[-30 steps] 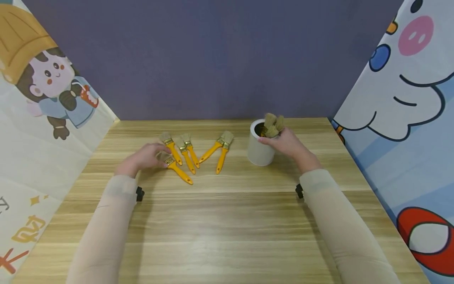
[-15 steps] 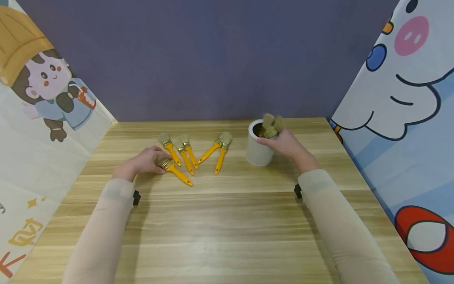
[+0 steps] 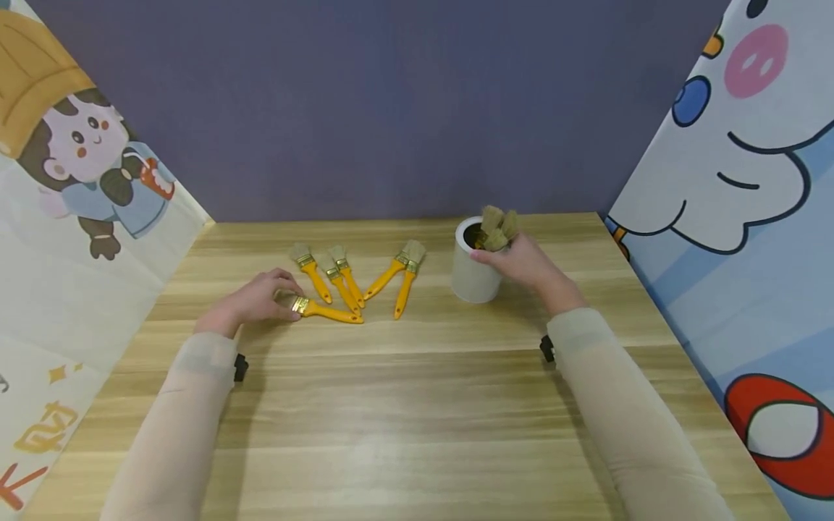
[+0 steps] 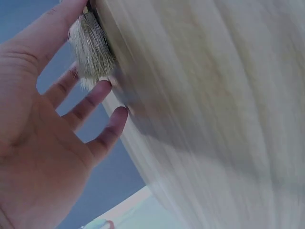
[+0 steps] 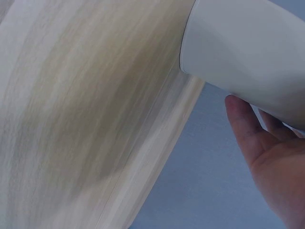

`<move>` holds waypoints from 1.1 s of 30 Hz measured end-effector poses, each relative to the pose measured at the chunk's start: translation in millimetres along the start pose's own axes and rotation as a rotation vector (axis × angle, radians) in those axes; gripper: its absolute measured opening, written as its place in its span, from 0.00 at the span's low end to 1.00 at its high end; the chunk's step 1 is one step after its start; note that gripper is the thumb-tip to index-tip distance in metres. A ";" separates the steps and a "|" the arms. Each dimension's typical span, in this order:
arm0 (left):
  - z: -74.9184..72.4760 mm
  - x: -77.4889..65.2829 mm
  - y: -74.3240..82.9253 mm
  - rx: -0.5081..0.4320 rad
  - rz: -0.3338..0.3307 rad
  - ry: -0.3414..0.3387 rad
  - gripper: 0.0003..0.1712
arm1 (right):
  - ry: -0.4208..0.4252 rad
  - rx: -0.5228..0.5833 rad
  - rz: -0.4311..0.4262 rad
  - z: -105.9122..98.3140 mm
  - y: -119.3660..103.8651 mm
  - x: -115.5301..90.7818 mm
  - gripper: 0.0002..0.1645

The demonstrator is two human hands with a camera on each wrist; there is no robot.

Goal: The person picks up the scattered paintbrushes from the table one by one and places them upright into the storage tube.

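Note:
My left hand [image 3: 260, 298] pinches a yellow-handled paintbrush [image 3: 332, 313] near its metal band, the handle pointing right. In the left wrist view the thumb and a finger meet by the band, above the pale bristles [image 4: 91, 47]; the other fingers are spread. Just beyond lie several similar brushes, among them the leftmost brush [image 3: 317, 281] and a pair to the right, including a slanted brush [image 3: 384, 280]. My right hand [image 3: 528, 262] holds the side of a white can [image 3: 474, 278], thumb in front, near its rim. Several brushes stand bristles-up [image 3: 495, 230] in the can.
The wood-grain table [image 3: 391, 412] ends at a dark blue-grey back wall [image 3: 404, 108]. Cartoon-printed panels stand at both sides, a left panel [image 3: 39, 253] and a right panel [image 3: 782, 311].
The left hand has drawn slightly left, and its brush has turned so the handle lies nearly sideways. The right hand stays on the can, and the other brushes keep their places.

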State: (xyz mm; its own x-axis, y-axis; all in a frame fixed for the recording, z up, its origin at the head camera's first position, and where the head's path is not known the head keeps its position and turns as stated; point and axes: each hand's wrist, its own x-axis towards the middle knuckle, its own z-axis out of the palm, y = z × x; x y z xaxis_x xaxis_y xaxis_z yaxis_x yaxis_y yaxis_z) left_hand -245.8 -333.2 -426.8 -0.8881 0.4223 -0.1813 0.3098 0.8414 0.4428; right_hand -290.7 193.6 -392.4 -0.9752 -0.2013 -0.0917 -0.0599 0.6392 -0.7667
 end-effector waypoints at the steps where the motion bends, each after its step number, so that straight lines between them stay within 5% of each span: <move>1: -0.2 -0.4 -0.1 0.000 0.008 0.003 0.28 | 0.008 0.000 -0.004 -0.1 0.0 0.2 0.57; 10: 2.4 -3.8 -0.6 0.001 0.040 0.005 0.27 | -0.008 0.022 0.002 2.8 1.5 -1.6 0.57; 22: -27.6 -23.6 12.1 -0.253 -0.089 -0.044 0.26 | -0.027 -0.002 0.015 0.3 -0.8 -0.6 0.64; 28: -44.9 -35.6 27.4 -0.509 -0.100 0.067 0.26 | -0.031 -0.001 0.015 -2.3 -2.8 -1.5 0.64; 33: -57.5 -40.7 44.5 -0.759 0.014 0.197 0.19 | -0.026 -0.018 0.039 -3.7 -1.7 -1.0 0.66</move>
State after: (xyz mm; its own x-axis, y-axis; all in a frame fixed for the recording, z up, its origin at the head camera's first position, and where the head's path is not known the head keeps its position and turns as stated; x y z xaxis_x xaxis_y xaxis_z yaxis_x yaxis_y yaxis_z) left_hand -215.3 -332.3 -349.2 -0.9518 0.3037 -0.0435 0.0677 0.3463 0.9357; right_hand -290.4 195.4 -388.7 -0.9710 -0.1954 -0.1380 -0.0261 0.6603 -0.7505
